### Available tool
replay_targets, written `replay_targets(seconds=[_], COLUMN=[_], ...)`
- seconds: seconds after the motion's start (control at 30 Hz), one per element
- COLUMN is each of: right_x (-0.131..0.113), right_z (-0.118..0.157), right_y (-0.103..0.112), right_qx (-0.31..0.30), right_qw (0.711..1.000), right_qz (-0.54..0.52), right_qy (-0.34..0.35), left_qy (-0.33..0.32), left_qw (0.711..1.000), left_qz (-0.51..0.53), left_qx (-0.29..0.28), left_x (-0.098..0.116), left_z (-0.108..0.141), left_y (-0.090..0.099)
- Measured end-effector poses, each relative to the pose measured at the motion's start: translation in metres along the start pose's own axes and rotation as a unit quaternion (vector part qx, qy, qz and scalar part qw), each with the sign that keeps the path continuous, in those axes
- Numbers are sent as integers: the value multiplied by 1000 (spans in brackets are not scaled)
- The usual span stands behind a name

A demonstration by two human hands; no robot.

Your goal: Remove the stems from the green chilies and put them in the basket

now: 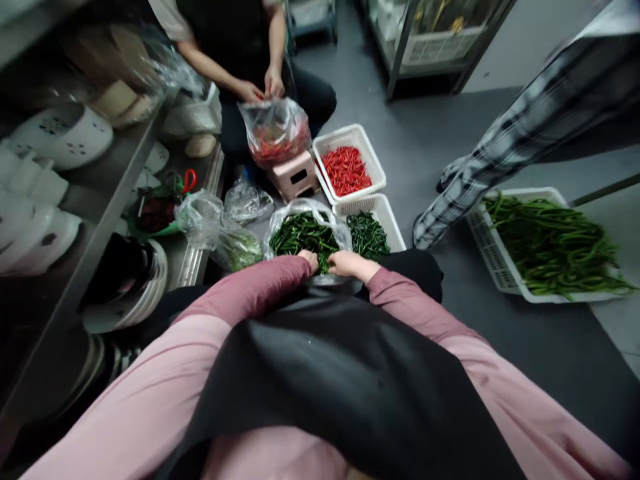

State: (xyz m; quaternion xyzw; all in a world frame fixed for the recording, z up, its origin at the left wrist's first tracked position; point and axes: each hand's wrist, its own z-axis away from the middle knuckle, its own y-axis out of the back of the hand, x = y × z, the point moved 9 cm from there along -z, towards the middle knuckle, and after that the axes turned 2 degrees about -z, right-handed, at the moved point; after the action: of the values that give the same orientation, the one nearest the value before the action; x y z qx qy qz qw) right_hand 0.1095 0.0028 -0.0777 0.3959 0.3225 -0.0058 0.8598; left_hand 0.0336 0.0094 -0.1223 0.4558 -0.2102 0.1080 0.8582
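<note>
In front of my lap stands a clear plastic bag (346, 233) full of green chili peppers (300, 230). My left hand (310, 260) is at the bag's near side, its fingers curled down among the peppers. Close beside it, my right hand (345, 263) has its fingertips pinched together over the same peppers. What either hand grips is too small to make out. Just behind the bag, on the right, a white basket (393, 217) holds more green chilies (369, 235), which look shorter.
Opposite, a person's hands (265, 87) work at a bag of red chilies (277, 137) on a pink stool (295, 175). A white basket (377, 157) holds red chilies. At right are a person's checkered trousers (480, 160) and a crate of long green beans (555, 243). Shelves (125, 160) with dishes line the left.
</note>
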Motion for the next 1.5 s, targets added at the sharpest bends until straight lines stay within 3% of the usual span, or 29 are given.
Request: replay_targets(seconds=[0.13,0.27,0.4,0.47,0.67,0.7,0.73,0.83,0.9,0.97,1.07,1.2,1.37,1.5], right_x=[-9,-3,6,9,12,11,12,8,-1,-11,-18,-16,-5,-1], right_z=[2,-3,-7,-9,-9,-9,-9,-10,-9,-8,-8,-10,-9,-6], right_y=[-3,9,20,24,27,26,28,28,24,21,21,21,27,34], right_qx=[-14,43,97,110,86,78,87,80,47,30,42,56,85,102], right_qw=[999,998,993,991,974,965,937,878,870,868,869,871,851,827], right_qz=[-12,-32,-66,-82,-210,-251,-339,-472,-491,-494,-490,-485,-518,-552], right_qy=[37,26,13,9,-15,-14,-8,3,22,44,61,49,4,5], left_qy=[-34,-73,-160,-172,-84,-51,-20,18,27,36,44,55,134,125], left_qw=[998,994,983,979,988,988,978,905,849,811,784,782,755,790], left_qz=[-57,-79,-66,-62,32,97,180,419,524,582,617,618,634,598], left_qx=[-6,-18,53,91,123,111,105,67,58,53,54,62,103,59], left_x=[7,7,12,14,19,13,7,-1,-2,0,3,0,-26,-25], left_z=[11,12,12,12,17,17,18,22,28,33,37,39,44,47], left_y=[7,11,31,45,78,80,82,81,81,78,73,72,63,44])
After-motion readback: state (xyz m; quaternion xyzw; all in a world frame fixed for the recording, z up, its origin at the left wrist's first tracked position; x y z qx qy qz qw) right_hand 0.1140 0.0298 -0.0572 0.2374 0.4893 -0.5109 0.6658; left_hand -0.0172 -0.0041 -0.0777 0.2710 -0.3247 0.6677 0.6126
